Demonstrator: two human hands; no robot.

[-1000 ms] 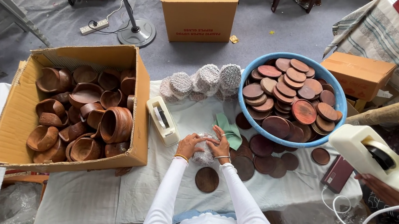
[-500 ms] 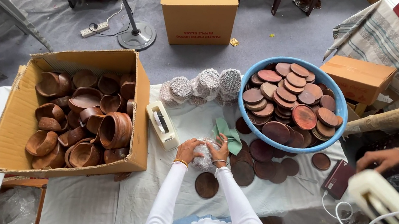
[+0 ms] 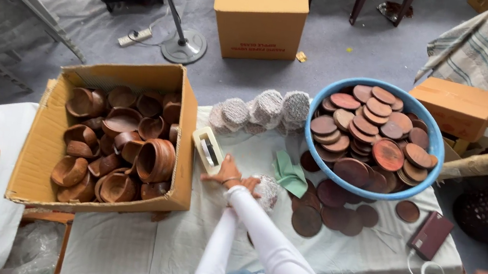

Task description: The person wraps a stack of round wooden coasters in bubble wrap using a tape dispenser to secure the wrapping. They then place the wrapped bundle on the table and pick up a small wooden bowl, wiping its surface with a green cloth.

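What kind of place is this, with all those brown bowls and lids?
It looks like a small craft packing workshop, though that is a guess. A cardboard box is full of brown wooden bowls, a blue tub holds round lids, and foam-wrapped bundles wait on the cloth-covered table.

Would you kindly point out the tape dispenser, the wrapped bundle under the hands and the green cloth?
Tape dispenser (image 3: 207, 149): head view, on its cream top face.
Wrapped bundle (image 3: 267, 192): head view, on its netted right side.
Green cloth (image 3: 289, 173): head view, on its folded middle.

Long white sleeves on both arms (a thin band at the left hand (image 3: 226, 173) wrist)
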